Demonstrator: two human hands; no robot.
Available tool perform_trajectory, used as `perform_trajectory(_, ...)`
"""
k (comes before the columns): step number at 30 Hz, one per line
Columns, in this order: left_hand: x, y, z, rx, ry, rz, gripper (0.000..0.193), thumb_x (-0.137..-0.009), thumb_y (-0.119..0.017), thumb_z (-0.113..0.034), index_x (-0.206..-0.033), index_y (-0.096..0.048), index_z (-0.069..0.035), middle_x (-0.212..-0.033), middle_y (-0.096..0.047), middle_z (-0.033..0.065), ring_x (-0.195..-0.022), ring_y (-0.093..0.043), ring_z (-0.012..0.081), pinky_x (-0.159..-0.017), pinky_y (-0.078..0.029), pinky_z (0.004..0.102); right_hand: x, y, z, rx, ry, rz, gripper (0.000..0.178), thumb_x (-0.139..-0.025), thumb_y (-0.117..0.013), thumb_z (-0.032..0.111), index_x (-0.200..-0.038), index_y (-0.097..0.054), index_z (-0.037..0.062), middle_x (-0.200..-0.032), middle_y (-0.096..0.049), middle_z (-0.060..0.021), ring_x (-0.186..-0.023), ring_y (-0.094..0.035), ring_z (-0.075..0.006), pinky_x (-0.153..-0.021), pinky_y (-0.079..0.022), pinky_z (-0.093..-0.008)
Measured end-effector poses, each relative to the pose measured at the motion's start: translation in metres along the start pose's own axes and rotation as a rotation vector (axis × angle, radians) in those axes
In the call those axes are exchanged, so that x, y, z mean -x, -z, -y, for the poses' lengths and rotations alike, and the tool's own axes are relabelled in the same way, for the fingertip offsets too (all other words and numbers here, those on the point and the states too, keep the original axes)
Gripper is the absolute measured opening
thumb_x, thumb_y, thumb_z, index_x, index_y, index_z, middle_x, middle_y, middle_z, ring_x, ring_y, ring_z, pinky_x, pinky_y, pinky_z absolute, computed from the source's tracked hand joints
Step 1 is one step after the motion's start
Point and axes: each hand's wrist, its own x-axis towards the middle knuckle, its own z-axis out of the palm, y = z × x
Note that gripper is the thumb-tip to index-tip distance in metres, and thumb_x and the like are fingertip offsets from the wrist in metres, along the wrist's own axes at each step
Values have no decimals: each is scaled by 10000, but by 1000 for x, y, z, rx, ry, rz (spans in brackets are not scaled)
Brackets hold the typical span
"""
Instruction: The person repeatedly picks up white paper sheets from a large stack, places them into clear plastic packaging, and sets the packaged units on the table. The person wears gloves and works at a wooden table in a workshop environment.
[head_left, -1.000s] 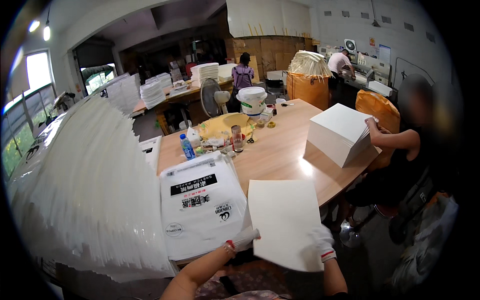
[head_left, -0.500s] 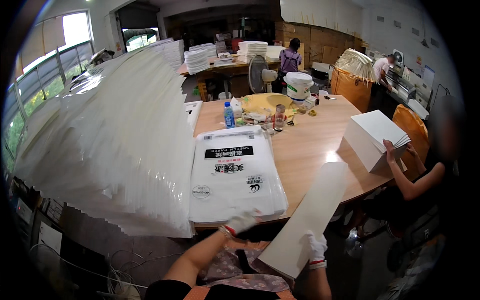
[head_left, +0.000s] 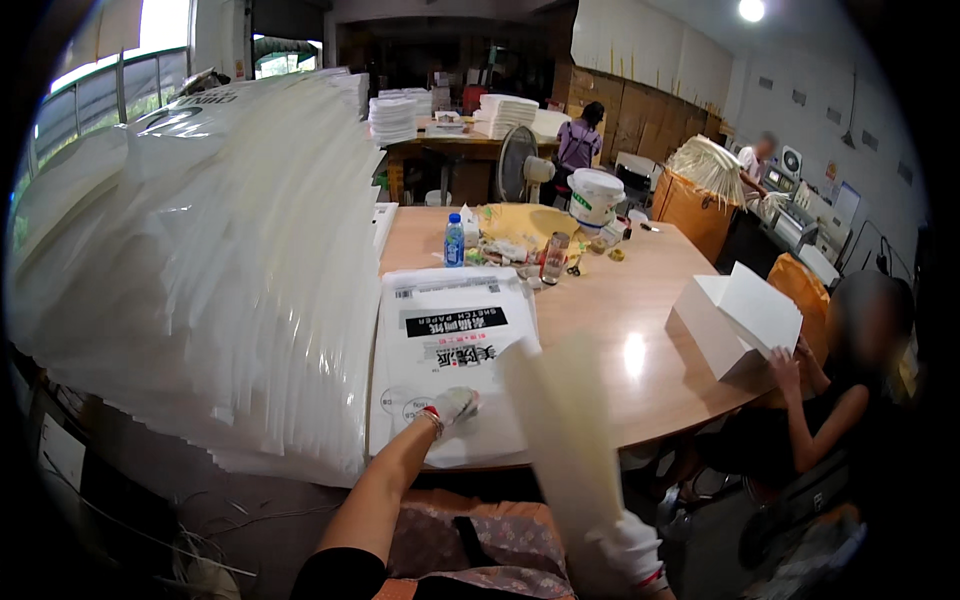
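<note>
In front of me lies a flat pile of printed clear plastic bags (head_left: 455, 360), with black and red print. My left hand (head_left: 455, 405), in a white glove with a red cuff, is on the near part of the top bag. Its fingers look closed on the film, which appears shifted over the bag beneath, though they are slightly blurred. My right hand (head_left: 630, 548), gloved too, grips the lower end of a long white stack of paper sheets (head_left: 565, 430). The stack stands tilted up, its top end by the bags' right side, blurred by motion.
A tall heap of filled plastic bags (head_left: 220, 280) rises at left. Beyond the bags stand a blue bottle (head_left: 454, 240), a glass (head_left: 553, 258), a white bucket (head_left: 596, 198) and a fan (head_left: 517, 165). At right, another person's hands (head_left: 788, 365) hold a white paper block (head_left: 730, 325).
My left hand has moved forward onto the bags. The paper stack in my right hand has swung from slanting right to steeper, toward the bags. The co-worker's top sheets have lifted.
</note>
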Motion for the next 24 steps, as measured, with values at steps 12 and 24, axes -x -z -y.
perform_trajectory(12, 70, -166, -74, -147, -628, 487, 425, -884, -554, -289, -1218, -480, -36, -1056, -596, 145, -996, -564, 331, -867, -453, 392, -121, -98, -71, 152, -189, 246, 334, -736, -684, 337, -946, -651, 79, -837, -668, -141, -795, -651, -337, -653, -522, -407)
perform_trajectory(24, 104, -2, 62, -1000, -560, -496, 232, -836, -482, -86, -1058, -528, -34, -942, -576, 134, -894, -574, 258, -807, -467, 362, -183, -151, -153, -29, -144, -217, 482, -828, -596, 160, -1278, -427, 111, -1261, -465, -227, -941, -589, -398, -734, -508, -436)
